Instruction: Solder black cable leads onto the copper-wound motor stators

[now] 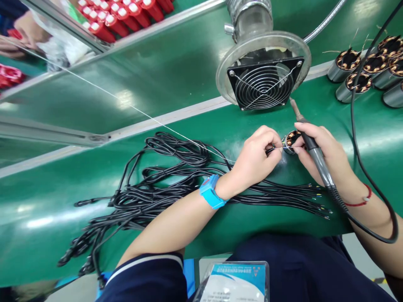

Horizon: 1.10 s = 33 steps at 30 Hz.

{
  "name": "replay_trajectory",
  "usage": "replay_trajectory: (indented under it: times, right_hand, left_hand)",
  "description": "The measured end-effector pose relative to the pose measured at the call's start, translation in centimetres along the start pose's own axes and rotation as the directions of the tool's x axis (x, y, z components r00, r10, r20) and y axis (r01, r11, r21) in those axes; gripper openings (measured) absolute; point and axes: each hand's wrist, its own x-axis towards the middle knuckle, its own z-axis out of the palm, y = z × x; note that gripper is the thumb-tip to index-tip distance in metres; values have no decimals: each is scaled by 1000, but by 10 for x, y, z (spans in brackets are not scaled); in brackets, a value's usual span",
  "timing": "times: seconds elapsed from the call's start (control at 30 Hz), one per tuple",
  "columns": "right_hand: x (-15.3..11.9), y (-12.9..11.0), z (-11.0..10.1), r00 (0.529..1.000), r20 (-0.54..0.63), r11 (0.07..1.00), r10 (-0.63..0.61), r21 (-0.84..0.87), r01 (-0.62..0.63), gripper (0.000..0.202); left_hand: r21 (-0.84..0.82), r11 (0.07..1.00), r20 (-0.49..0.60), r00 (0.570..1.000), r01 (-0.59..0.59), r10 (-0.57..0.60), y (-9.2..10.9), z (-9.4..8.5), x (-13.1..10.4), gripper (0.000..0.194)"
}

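My left hand (260, 153) is closed in a pinch on the end of a black cable, where thin wires come out. A blue band (211, 191) is on that wrist. My right hand (324, 153) holds a soldering iron (319, 161), its tip pointing up and away toward the fan. The thumb and finger of this hand also pinch near a thin wire. Between both hands stands a motor stator (292, 137) with copper windings, partly hidden by my fingers. Bundled black cables (157, 193) lie under and left of my left forearm, their stripped ends to the right.
A fume extractor fan (264, 86) hangs just beyond my hands. Several stators (354, 86) stand at the back right. The iron's black cord (354, 121) loops at the right. Red parts (126, 14) sit on the upper shelf, and another person's hand (31, 29) is at far left.
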Motion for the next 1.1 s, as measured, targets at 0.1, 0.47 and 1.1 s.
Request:
replay_trajectory:
  times: [0.1,0.47,1.1]
  right_hand:
    - [1,0,7,1000,2,1000,-9,-21,9,45]
    - [-31,-20,-23,945,-302,983,127,164,-80,42]
    - [-51,-14,-15,946,-305,960,-114,211,184,36]
  left_hand:
    - [-49,999,1,1000,24,-24,-1,3,0,17]
    - [-132,991,-14,999,35,-37,-1,8,-1,16]
    - [-123,991,-14,999,43,-45,-3,9,-1,17]
